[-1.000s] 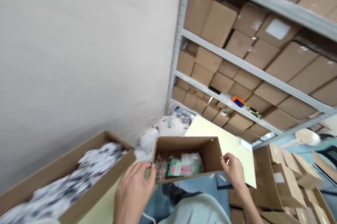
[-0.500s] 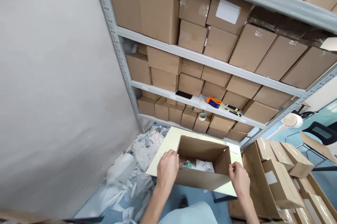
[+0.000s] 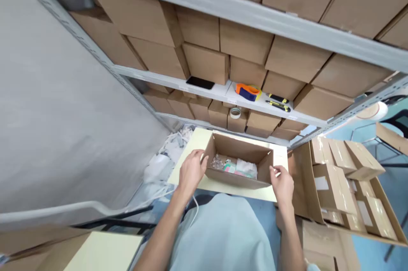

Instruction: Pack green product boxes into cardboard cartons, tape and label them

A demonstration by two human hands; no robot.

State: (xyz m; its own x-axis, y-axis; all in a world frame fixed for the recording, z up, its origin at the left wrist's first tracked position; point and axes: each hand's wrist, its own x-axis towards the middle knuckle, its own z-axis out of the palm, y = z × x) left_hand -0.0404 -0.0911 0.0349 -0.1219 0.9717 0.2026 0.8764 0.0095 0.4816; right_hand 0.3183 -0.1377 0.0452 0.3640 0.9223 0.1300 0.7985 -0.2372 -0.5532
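My left hand (image 3: 192, 171) and right hand (image 3: 282, 184) pinch the box (image 3: 236, 179) at opposite ends; one slipping could tip it, sliding the packets (image 3: 246, 168).

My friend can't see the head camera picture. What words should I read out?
A person's left hand and right hand grip opposite ends of an open cardboard box with small packets inside, at a pale yellow table. Beyond stand metal shelves packed with brown boxes; at right, a big carton holds smaller boxes.
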